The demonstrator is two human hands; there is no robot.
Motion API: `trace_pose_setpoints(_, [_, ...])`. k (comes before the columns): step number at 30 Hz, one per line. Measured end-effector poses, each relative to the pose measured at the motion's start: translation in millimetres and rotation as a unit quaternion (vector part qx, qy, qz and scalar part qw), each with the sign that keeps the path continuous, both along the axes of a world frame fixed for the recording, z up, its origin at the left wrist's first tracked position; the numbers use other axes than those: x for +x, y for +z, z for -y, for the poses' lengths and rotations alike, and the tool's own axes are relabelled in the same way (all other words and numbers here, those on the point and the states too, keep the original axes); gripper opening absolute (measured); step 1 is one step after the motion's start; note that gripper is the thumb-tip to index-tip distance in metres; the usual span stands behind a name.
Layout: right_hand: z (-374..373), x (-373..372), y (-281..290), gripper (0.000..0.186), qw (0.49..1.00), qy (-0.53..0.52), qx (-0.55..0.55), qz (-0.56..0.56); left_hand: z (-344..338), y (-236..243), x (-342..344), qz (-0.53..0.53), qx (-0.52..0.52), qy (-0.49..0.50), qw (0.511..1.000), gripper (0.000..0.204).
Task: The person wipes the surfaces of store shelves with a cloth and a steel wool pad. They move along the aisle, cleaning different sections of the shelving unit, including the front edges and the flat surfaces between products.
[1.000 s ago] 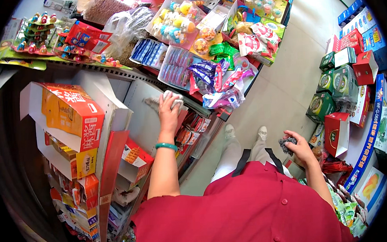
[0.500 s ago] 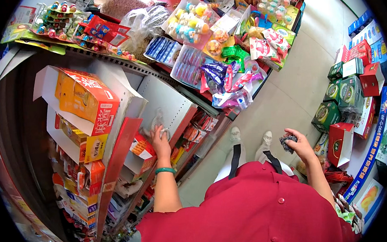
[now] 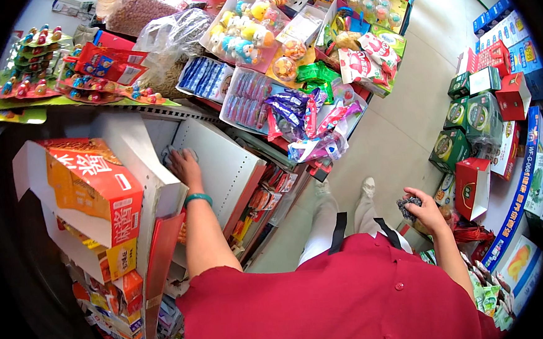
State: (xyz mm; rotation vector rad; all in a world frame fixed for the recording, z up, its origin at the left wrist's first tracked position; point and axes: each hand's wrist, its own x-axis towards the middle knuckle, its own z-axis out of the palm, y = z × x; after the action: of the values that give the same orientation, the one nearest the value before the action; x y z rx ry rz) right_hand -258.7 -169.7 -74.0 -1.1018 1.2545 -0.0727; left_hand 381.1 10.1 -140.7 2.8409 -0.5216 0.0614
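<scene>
My left hand (image 3: 187,169), with a green bangle (image 3: 199,199) at the wrist, reaches deep over a white shelf board (image 3: 223,166). Its fingers press a greyish cloth (image 3: 170,153) against the inner part of the board; most of the cloth is hidden. Out to the right, above the floor, my right hand (image 3: 428,213) is closed round a dark grey, crumpled scouring pad (image 3: 408,206). Beside my left arm, an orange-red open carton (image 3: 108,189) stands on the neighbouring shelf, next to an upright white panel (image 3: 135,156).
Candy trays and toy-topped sweets (image 3: 242,37) crowd the counter ahead. Packaged snacks (image 3: 264,201) fill the shelf below the white board. Green and red boxes (image 3: 472,185) line a blue-edged shelf at right. Tiled floor (image 3: 399,118) runs between.
My left hand has slid the cloth farther in and to the left along the board. My body has shifted a little toward the shelves. The scouring pad stays in my right hand.
</scene>
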Motion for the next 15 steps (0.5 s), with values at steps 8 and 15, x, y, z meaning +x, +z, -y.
trace_pose_setpoints(8, [2, 33, 26, 0.047, 1.000, -0.002, 0.013, 0.021, 24, -2, -27, 0.008, -0.085, -0.213, 0.973, 0.043])
trace_pose_setpoints(15, [23, 70, 45, 0.041, 0.945, -0.071, 0.088, 0.306, 15, 26, -134, -0.105, -0.160, -0.311, 0.931, 0.039])
